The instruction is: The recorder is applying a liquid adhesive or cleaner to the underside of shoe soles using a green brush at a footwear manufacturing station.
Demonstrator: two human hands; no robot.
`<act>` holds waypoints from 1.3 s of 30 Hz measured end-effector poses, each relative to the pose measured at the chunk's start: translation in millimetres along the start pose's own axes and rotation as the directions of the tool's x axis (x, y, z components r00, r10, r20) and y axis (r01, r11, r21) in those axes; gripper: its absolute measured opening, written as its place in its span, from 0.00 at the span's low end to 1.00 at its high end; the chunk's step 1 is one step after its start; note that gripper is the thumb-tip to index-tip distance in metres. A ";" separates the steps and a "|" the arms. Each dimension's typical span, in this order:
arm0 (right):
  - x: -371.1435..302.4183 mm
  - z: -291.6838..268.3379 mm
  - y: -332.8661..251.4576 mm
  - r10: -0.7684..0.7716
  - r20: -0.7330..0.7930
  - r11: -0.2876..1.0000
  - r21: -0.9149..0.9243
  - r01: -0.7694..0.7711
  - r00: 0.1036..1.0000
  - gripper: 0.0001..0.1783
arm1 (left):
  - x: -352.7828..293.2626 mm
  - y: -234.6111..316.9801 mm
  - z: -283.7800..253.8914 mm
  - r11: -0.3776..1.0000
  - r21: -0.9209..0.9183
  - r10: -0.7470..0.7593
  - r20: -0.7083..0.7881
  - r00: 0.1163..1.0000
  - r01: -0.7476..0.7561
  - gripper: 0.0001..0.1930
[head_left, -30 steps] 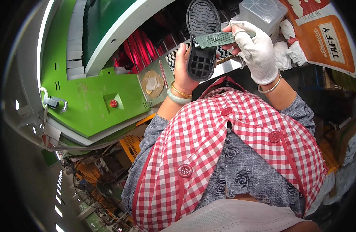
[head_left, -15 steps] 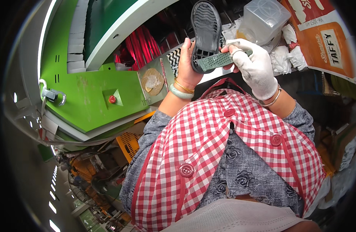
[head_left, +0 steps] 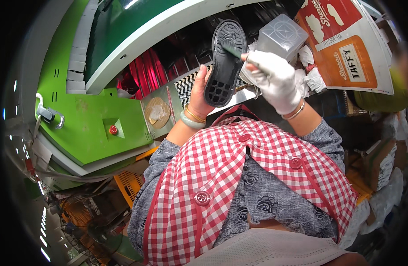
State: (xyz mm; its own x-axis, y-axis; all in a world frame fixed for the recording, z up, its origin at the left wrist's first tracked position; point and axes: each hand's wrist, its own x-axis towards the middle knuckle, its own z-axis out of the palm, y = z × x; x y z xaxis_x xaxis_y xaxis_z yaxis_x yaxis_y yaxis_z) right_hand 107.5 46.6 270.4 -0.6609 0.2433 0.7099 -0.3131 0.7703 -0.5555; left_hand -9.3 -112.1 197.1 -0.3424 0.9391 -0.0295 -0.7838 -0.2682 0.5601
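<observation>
My bare left hand [head_left: 198,91], with a gold bangle and a pale bangle at the wrist, grips a black shoe sole [head_left: 222,73] by its left edge. The sole stands nearly upright, showing wavy ridges near its top and square hollows at the lower end. In a white glove with bare fingertips, my right hand [head_left: 275,80] pinches a flat green strip [head_left: 231,49] with a dotted surface. The strip's tip lies over the ridged upper part of the sole; whether it presses there I cannot tell. Its exact kind is unclear.
A clear plastic container [head_left: 283,37] stands behind my right hand, beside crumpled white paper [head_left: 315,81]. Farther right is a red and orange printed board [head_left: 332,48]. On the left, a green machine [head_left: 88,128] carries a red button [head_left: 113,130] and a round tan disc [head_left: 158,112].
The green strip has moved from the sole's lower end up to its ridged upper part, turning more edge-on. The sole sits lower in view, and the whole scene has shifted slightly left.
</observation>
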 end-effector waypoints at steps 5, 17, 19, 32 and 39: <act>-15.0 2.4 -14.4 0.104 0.083 0.991 0.079 -0.110 0.991 0.09 | 12.8 3.6 -2.3 0.999 0.023 -0.022 -0.269 0.963 0.029 0.34; -14.6 -24.3 -5.5 0.268 -0.512 0.953 0.263 -0.149 0.816 0.17 | 166.5 98.7 54.5 0.974 0.058 0.218 0.002 0.976 -0.217 0.23; -11.4 -19.7 -8.3 0.269 -0.510 0.961 0.196 -0.193 0.817 0.17 | 232.8 121.0 44.2 0.953 -0.126 0.260 -0.115 0.959 -0.274 0.30; -30.7 -7.8 -0.3 0.435 -0.499 0.901 0.227 -0.371 0.750 0.17 | 132.8 339.4 -76.4 0.064 0.987 0.847 -0.133 0.514 0.150 0.17; -66.7 -8.9 19.4 0.572 -0.466 0.820 0.343 -0.458 0.675 0.16 | -11.2 410.1 -73.9 -0.244 0.803 0.946 0.074 0.315 0.544 0.18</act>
State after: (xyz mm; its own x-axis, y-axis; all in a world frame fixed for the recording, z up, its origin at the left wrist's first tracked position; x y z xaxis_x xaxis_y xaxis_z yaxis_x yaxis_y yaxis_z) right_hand 151.7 50.5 216.2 -0.3069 0.8797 0.3632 -0.1883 0.3180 -0.9292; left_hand -365.2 -248.5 366.0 -0.8111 0.0580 0.5820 0.4208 0.7490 0.5118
